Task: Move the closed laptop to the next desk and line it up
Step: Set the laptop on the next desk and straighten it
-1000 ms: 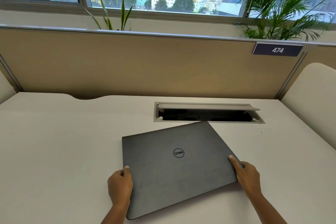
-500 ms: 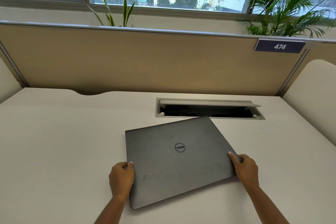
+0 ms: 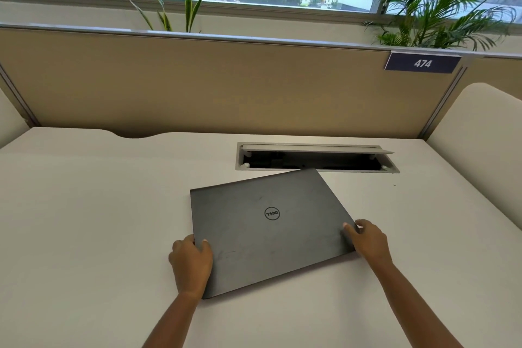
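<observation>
Laptop (image 3: 268, 230) is lying closed on the white desk (image 3: 84, 220), lid up, logo facing away from me, skewed so its far right corner is almost touching the frame of the open cable tray (image 3: 316, 157). I'm holding it by both side edges: left hand (image 3: 192, 263) is wrapping the near-left edge, thumb on the lid; right hand (image 3: 368, 243) is pinching the right edge, thumb on top, fingers tucked under or beside it (can't tell which). Both hands are closing on the laptop, not flat on it. Handling, as I'm reading it: rigid slab, moderately heavy, matte lid probably giving decent friction, smudges suggesting it's getting handled a lot. It's fragile enough that I wouldn't be dropping a corner. Side edges near the front look like the right hold, since the weight is staying balanced between the hands. Whether it's resting fully or being lifted slightly at the near edge, I can't tell. Room: plenty of bare desk to the left and toward me; the beige partition (image 3: 197, 85) is closing off the back, and a curved divider (image 3: 480, 155) is standing on the right. Watching that tray flap, since a corner could be dipping into the opening while I'm squaring it up.
</observation>
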Demonstrator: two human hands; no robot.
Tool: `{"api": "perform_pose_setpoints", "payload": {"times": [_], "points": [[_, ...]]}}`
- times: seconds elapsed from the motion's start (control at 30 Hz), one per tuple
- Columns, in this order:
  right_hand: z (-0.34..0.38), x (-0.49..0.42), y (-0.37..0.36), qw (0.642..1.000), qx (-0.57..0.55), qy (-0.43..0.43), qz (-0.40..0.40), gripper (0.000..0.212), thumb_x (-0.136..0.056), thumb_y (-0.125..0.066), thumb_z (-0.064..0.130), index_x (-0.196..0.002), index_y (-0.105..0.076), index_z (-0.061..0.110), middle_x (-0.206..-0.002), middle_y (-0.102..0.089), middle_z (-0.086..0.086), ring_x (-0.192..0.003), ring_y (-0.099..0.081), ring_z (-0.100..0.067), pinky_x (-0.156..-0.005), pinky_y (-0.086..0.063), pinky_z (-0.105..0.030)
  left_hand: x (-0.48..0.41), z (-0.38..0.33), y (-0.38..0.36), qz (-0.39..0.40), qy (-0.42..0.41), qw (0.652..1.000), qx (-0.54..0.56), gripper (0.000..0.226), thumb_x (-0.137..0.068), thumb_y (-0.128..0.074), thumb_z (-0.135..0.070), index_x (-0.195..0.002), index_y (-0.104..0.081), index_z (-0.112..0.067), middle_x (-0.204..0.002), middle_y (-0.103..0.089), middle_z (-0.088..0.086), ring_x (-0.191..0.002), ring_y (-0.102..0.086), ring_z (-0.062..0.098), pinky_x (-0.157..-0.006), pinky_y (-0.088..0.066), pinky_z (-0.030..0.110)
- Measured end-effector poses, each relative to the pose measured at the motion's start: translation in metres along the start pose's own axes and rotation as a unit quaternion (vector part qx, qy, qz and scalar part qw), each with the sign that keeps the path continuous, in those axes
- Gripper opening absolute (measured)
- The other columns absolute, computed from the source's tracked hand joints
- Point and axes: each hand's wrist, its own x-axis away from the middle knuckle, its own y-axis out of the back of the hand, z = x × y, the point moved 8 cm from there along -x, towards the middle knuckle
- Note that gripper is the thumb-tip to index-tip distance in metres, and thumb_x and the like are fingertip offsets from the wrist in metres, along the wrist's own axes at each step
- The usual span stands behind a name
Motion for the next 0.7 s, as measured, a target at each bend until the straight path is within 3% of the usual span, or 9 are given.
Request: {"api": "perform_pose_setpoints", "payload": {"times": [0.13,0.27,0.33,0.37,0.4,0.47,0.57,0.63,0.7], "points": [[0.001,0.005,0.005,0.999,-0.029,0.0,0.021,0.055,-0.093,-0.052,0.029,-0.136,-0.041,-0.003,-0.137,-0.049,-0.025,-0.129,-0.044,-0.037,-0.107,-0.034,-0.043,0.015,-0.006,0.004,-0.012,-0.014,1.0,0.01,0.044,-0.092,-0.05,-0.01,-0.131,-0.044,0.01,-0.13,-0.05,0.031,-0.125,-0.043,0.043,-0.107,-0.033,0.046],[0.008,-0.001,0.005,0.998,-0.036,-0.005,0.041,0.052,-0.095,-0.048,0.029,-0.136,-0.041,-0.003,-0.14,-0.047,-0.023,-0.131,-0.041,-0.034,-0.109,-0.031,-0.039,0.015,-0.008,0.004,0.002,0.0,0.999,0.046,0.049,-0.095,-0.045,-0.014,-0.138,-0.036,0.006,-0.143,-0.041,0.026,-0.133,-0.038,0.039,-0.111,-0.03,0.044],[0.013,-0.007,0.004,0.998,-0.026,-0.011,0.053,0.045,-0.097,-0.044,0.028,-0.127,-0.049,-0.005,-0.134,-0.052,-0.023,-0.126,-0.046,-0.033,-0.105,-0.034,-0.036,0.01,-0.009,0.003,0.015,0.013,0.999,0.047,0.044,-0.095,-0.043,-0.014,-0.131,-0.042,0.012,-0.138,-0.044,0.031,-0.127,-0.043,0.043,-0.107,-0.035,0.047],[0.016,-0.011,0.002,0.998,-0.025,-0.01,0.063,0.037,-0.097,-0.042,0.026,-0.111,-0.055,-0.006,-0.121,-0.056,-0.024,-0.113,-0.051,-0.032,-0.097,-0.037,-0.035,0.007,-0.009,0.002,0.024,0.023,0.998,0.044,0.042,-0.094,-0.042,-0.013,-0.124,-0.045,0.016,-0.133,-0.047,0.035,-0.121,-0.047,0.047,-0.102,-0.038,0.049],[0.019,-0.014,-0.001,0.997,-0.025,-0.009,0.071,0.032,-0.098,-0.039,0.023,-0.091,-0.054,-0.004,-0.103,-0.056,-0.023,-0.097,-0.051,-0.03,-0.085,-0.037,-0.033,0.004,-0.01,0.001,0.035,0.033,0.998,0.041,0.04,-0.094,-0.041,-0.014,-0.117,-0.047,0.019,-0.127,-0.05,0.038,-0.115,-0.05,0.049,-0.099,-0.04,0.05],[0.021,-0.02,-0.003,0.997,-0.03,-0.016,0.074,0.032,-0.098,-0.036,0.017,-0.071,-0.043,0.002,-0.085,-0.049,-0.017,-0.081,-0.043,-0.025,-0.073,-0.031,-0.031,-0.003,-0.011,0.001,0.048,0.046,0.997,0.037,0.037,-0.094,-0.041,-0.015,-0.101,-0.052,0.02,-0.12,-0.053,0.039,-0.105,-0.054,0.048,-0.095,-0.042,0.05],[0.019,-0.029,-0.006,0.997,-0.029,-0.03,0.07,0.04,-0.096,-0.035,0.011,-0.057,-0.038,0.006,-0.073,-0.046,-0.013,-0.079,-0.04,-0.025,-0.071,-0.029,-0.03,-0.012,-0.01,0.004,0.041,0.052,0.997,0.043,0.046,-0.095,-0.042,-0.017,-0.052,-0.037,-0.001,-0.081,-0.058,0.036,-0.081,-0.052,0.041,-0.084,-0.045,0.049],[0.017,-0.033,-0.008,0.996,-0.031,-0.044,0.076,0.042,-0.096,-0.039,0.012,-0.054,-0.038,0.008,-0.068,-0.044,-0.011,-0.079,-0.04,-0.025,-0.071,-0.029,-0.03,-0.014,-0.005,0.004,0.037,0.064,0.996,0.04,0.052,-0.095,-0.042,-0.018,-0.045,-0.03,-0.007,-0.054,-0.043,0.016,-0.072,-0.046,0.034,-0.07,-0.04,0.042],[0.015,-0.034,-0.01,0.994,-0.042,-0.063,0.083,0.034,-0.094,-0.049,0.016,-0.063,-0.052,0.003,-0.076,-0.048,-0.013,-0.079,-0.042,-0.025,-0.071,-0.03,-0.029,-0.014,-0.002,0.002,0.037,0.065,0.997,0.027,0.051,-0.093,-0.045,-0.016,-0.045,-0.031,-0.006,-0.052,-0.038,0.01,-0.07,-0.044,0.031,-0.066,-0.034,0.035]]}}
